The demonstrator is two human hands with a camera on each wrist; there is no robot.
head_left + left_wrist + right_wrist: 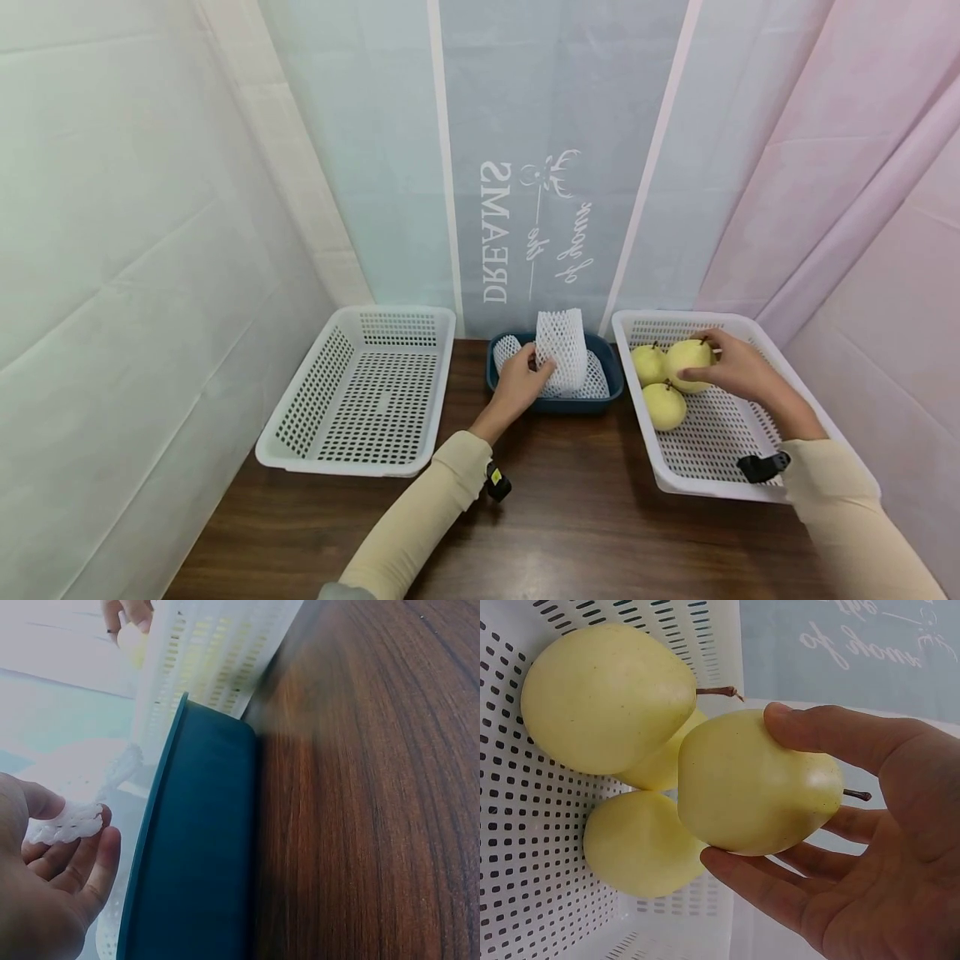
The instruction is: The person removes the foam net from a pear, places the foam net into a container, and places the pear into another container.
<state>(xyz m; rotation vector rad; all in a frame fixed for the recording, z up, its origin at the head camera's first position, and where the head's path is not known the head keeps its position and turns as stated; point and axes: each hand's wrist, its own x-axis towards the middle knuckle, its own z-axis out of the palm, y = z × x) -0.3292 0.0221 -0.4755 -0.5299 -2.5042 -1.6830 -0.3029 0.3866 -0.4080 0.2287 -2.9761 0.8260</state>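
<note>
My left hand [522,379] pinches a white foam fruit net [562,350] between thumb and fingers, holding it upright over a dark blue basin [573,406]. Other foam nets [596,379] lie in that basin. In the left wrist view, the net's edge [71,825] sits between thumb and fingertips. My right hand [738,367] grips a yellow pear [757,784] with the thumb on one side and fingers on the other. That pear is raised above other pears [607,697] in the right white basket [656,454]. The right wrist view shows its stem pointing toward the palm.
Left of the basin stands another white perforated basket [348,468] with nothing in it. All the containers stand on a dark wooden table [562,517]. A printed curtain [540,100] hangs behind, and pale cloth walls enclose both sides.
</note>
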